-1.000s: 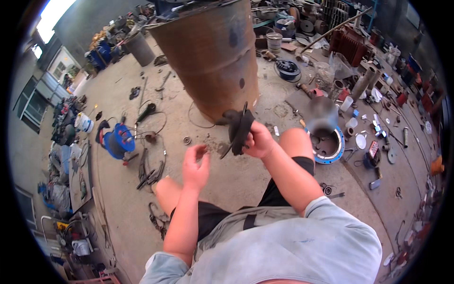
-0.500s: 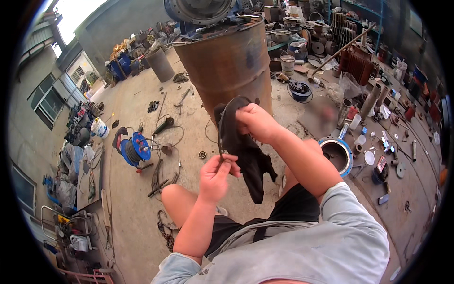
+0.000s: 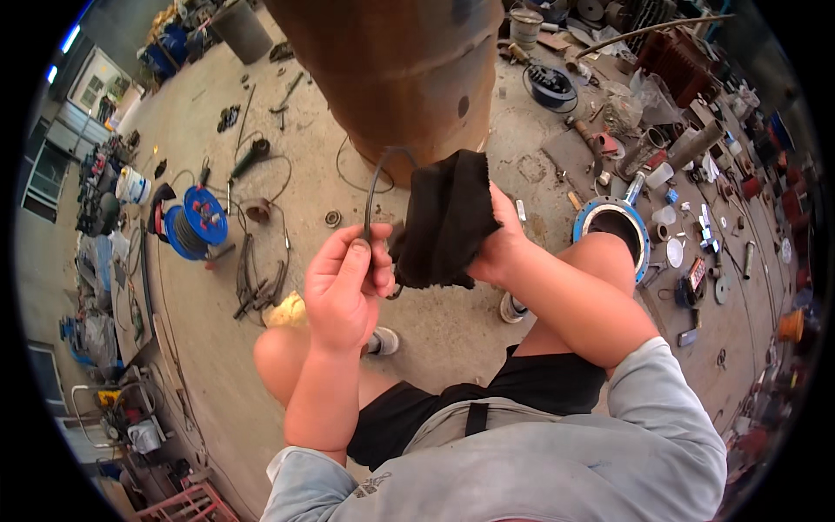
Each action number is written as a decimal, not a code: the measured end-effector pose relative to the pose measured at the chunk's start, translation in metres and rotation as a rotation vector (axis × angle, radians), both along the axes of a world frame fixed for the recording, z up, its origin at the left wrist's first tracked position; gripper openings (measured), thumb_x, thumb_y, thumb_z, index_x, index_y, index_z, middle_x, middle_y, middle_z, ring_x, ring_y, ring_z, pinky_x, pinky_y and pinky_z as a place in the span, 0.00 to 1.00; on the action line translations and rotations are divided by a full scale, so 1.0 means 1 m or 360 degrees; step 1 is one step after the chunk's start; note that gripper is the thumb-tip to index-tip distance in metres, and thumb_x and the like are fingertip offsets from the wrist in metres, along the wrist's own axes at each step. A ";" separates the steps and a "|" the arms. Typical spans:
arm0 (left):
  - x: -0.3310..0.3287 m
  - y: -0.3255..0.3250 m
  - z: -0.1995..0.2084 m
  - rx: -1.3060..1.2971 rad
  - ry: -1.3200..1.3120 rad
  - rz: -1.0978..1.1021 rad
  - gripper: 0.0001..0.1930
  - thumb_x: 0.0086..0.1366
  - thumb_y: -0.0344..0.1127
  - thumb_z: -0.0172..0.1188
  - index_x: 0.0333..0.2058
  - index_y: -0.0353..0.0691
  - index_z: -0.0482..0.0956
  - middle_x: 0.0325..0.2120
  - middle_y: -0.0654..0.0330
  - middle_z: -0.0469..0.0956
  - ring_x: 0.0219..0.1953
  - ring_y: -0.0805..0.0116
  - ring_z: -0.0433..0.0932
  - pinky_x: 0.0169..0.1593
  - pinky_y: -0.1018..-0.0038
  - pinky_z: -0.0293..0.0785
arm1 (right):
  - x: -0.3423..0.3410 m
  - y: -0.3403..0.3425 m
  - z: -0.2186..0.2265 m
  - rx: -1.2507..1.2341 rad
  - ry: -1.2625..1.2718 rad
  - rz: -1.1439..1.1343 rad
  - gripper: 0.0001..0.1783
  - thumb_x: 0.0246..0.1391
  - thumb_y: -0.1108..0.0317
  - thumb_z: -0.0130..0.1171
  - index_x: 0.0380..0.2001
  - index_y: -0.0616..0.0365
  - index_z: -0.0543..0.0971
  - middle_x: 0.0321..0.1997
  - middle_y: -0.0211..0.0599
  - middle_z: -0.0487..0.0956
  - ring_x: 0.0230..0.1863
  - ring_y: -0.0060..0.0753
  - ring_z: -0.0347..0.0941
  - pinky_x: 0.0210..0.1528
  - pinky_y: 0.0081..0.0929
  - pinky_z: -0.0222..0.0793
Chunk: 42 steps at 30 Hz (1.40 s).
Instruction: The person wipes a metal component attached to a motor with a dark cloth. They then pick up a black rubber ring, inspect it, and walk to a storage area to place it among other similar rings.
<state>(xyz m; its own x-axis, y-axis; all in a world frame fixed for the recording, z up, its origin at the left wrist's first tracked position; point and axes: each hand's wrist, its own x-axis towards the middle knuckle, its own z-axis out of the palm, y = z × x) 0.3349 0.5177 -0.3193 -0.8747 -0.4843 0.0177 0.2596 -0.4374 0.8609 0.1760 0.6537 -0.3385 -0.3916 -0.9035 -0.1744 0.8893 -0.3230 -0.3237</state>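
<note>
Your left hand (image 3: 342, 283) is raised above the floor (image 3: 435, 335), and its grip is together on a thin black cord (image 3: 372, 196), which is pinched between the thumb and the fingers. From there the cord rises and bends over to the right, toward the top of the dark cloth (image 3: 448, 217); I cannot tell if the two are joined. Your right hand (image 3: 503, 239) has its grip clamped on the dark cloth at its right side, although most of the fingers are hidden behind it. The cloth is in the air between your two hands, bunched, with a rough lower edge, and in view it stands just before the foot of the rusty drum (image 3: 409, 83).

The drum stands upright on the floor. To the left of it, toward the left edge of the floor, you have a blue cable reel (image 3: 196, 222), and farther out a white bucket (image 3: 133, 185). A small metal ring (image 3: 332, 218) lies on the floor near the drum, beyond your left hand. On your right side, a blue-rimmed flange (image 3: 643, 230) is partly covered by your right knee (image 3: 600, 261). Toward the right edge of the floor, many tools and metal parts (image 3: 696, 235) lie scattered.
</note>
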 end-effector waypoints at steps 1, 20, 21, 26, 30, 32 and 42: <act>0.001 -0.001 0.002 -0.0028 -0.0061 0.0037 0.11 0.76 0.28 0.49 0.49 0.31 0.78 0.36 0.54 0.81 0.26 0.73 0.75 0.27 0.77 0.73 | 0.003 0.000 0.002 0.0084 -0.0032 0.0029 0.28 0.70 0.43 0.46 0.51 0.57 0.76 0.43 0.40 0.83 0.44 0.38 0.81 0.49 0.40 0.78; -0.026 0.017 0.003 -0.1358 -0.0800 -0.0139 0.04 0.61 0.22 0.64 0.33 0.31 0.76 0.28 0.55 0.76 0.31 0.64 0.79 0.36 0.71 0.75 | -0.013 -0.006 -0.007 0.0614 0.0455 -0.0497 0.09 0.65 0.66 0.61 0.42 0.60 0.80 0.35 0.30 0.82 0.34 0.23 0.78 0.37 0.26 0.76; -0.024 0.016 0.005 -0.1363 -0.0801 -0.0201 0.05 0.61 0.22 0.64 0.33 0.31 0.76 0.28 0.55 0.76 0.31 0.63 0.79 0.37 0.70 0.75 | -0.021 -0.004 -0.004 0.0592 0.0336 -0.0549 0.09 0.66 0.66 0.61 0.42 0.60 0.80 0.35 0.31 0.82 0.34 0.24 0.78 0.36 0.27 0.76; -0.009 0.004 0.005 -0.1765 -0.0613 -0.0352 0.04 0.60 0.22 0.64 0.33 0.33 0.78 0.28 0.60 0.78 0.28 0.73 0.75 0.34 0.75 0.71 | -0.054 0.012 0.007 0.0406 0.0226 -0.0571 0.11 0.69 0.59 0.58 0.41 0.56 0.79 0.34 0.31 0.82 0.33 0.28 0.79 0.35 0.30 0.77; -0.006 -0.003 0.002 -0.1864 -0.0443 -0.0585 0.05 0.59 0.22 0.64 0.34 0.33 0.78 0.30 0.59 0.80 0.30 0.71 0.78 0.37 0.72 0.74 | -0.050 0.012 0.003 0.0366 0.0367 -0.0499 0.13 0.70 0.57 0.57 0.43 0.56 0.79 0.36 0.35 0.82 0.34 0.31 0.79 0.37 0.34 0.77; -0.012 0.008 0.005 -0.1564 -0.0455 -0.0652 0.04 0.66 0.27 0.62 0.35 0.31 0.78 0.31 0.59 0.82 0.31 0.71 0.79 0.38 0.71 0.76 | -0.038 0.010 -0.002 0.0368 0.0426 -0.0490 0.16 0.70 0.55 0.55 0.47 0.57 0.77 0.41 0.40 0.83 0.38 0.39 0.81 0.41 0.40 0.79; -0.011 0.016 0.001 -0.1582 -0.0815 -0.0611 0.14 0.73 0.31 0.52 0.28 0.34 0.79 0.20 0.65 0.75 0.16 0.79 0.67 0.23 0.76 0.63 | -0.020 0.004 -0.004 0.0583 0.0793 -0.0705 0.16 0.67 0.58 0.58 0.34 0.61 0.82 0.28 0.27 0.79 0.29 0.19 0.70 0.32 0.28 0.68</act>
<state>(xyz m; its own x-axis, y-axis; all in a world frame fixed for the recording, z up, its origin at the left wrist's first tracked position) 0.3243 0.5340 -0.3187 -0.9747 -0.1595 -0.1567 -0.2172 0.5093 0.8327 0.1564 0.6577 -0.3420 -0.8152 -0.5619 -0.1404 0.4222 -0.4107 -0.8081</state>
